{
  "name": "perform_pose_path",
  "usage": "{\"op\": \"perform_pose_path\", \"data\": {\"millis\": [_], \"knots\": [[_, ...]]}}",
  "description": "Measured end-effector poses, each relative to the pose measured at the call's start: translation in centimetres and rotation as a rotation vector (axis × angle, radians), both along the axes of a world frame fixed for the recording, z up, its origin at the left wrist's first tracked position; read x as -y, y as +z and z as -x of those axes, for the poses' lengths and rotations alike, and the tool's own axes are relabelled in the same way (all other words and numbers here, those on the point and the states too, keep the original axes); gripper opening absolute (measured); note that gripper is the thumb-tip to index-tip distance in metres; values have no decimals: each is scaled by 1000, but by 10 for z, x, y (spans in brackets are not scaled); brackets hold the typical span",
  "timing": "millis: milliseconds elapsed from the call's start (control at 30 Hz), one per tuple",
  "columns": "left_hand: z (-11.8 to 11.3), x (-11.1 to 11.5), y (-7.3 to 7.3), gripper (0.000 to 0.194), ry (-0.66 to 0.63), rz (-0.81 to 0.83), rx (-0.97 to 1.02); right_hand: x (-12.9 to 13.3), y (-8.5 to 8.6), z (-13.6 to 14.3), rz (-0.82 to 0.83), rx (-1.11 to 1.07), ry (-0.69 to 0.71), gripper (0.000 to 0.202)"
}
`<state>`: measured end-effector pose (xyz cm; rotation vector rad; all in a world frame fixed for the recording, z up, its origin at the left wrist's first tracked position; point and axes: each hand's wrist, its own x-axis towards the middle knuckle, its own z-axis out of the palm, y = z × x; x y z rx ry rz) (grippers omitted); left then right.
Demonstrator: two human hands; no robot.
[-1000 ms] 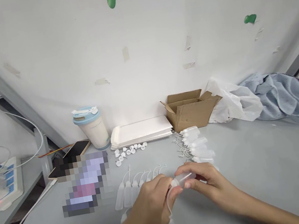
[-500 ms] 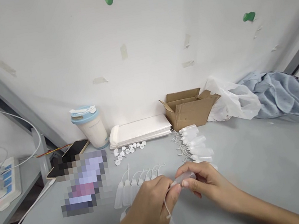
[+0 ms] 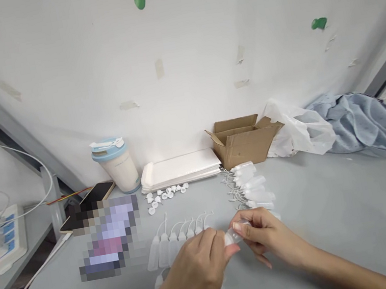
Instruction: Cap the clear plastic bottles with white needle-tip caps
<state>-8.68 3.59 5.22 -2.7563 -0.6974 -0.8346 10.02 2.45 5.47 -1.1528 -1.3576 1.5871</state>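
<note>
Between my hands is a small translucent plastic squeeze bottle (image 3: pixel 234 235), held nearly level above the table. My left hand (image 3: pixel 200 260) is closed round its white cap end on the left. My right hand (image 3: pixel 268 231) pinches the bottle body between thumb and fingers. Just behind my left hand lies a row of similar bottles (image 3: pixel 164 251) with thin curved tubes at their tops, partly covered by the hand. More such bottles (image 3: pixel 252 183) lie stacked beyond my right hand. Small white cone-shaped caps (image 3: pixel 164 196) are scattered farther back. More clear pieces lie under my left forearm, mostly hidden.
Along the wall stand a lidded cup (image 3: pixel 119 170), a stack of white envelopes (image 3: pixel 182 167), an open cardboard box (image 3: pixel 249 147), a white plastic bag (image 3: pixel 298 128) and blue cloth (image 3: pixel 365 124). Phones (image 3: pixel 94 199) and a power strip (image 3: pixel 15 235) are at the left.
My left hand has turned over the bottle's cap end, and the thin tube that hung below it is now out of sight. My right hand's lower fingers have spread downward.
</note>
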Motion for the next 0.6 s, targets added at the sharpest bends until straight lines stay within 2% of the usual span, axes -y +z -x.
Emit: {"op": "perform_pose_path", "data": {"millis": [67,167,300,367,467,533,600], "knots": [[0,-1,-1,24,0,22,27,0,1,0,5,-1,14,40],[1,-4,-1,26,5,190,100,1,4,0,-47,53,5,40],[8,-14,7,31,67,392,149,-4,9,-6,-263,251,-136,34],[15,-24,13,32,199,411,146,-11,10,-14,-409,367,-274,31],[30,-43,21,30,530,395,19,-26,11,-31,-624,533,-485,27],[44,-55,25,30,769,389,-111,-36,9,-44,-702,634,-551,24],[59,-65,27,29,838,404,-153,-46,5,-56,-747,715,-546,24]]}}
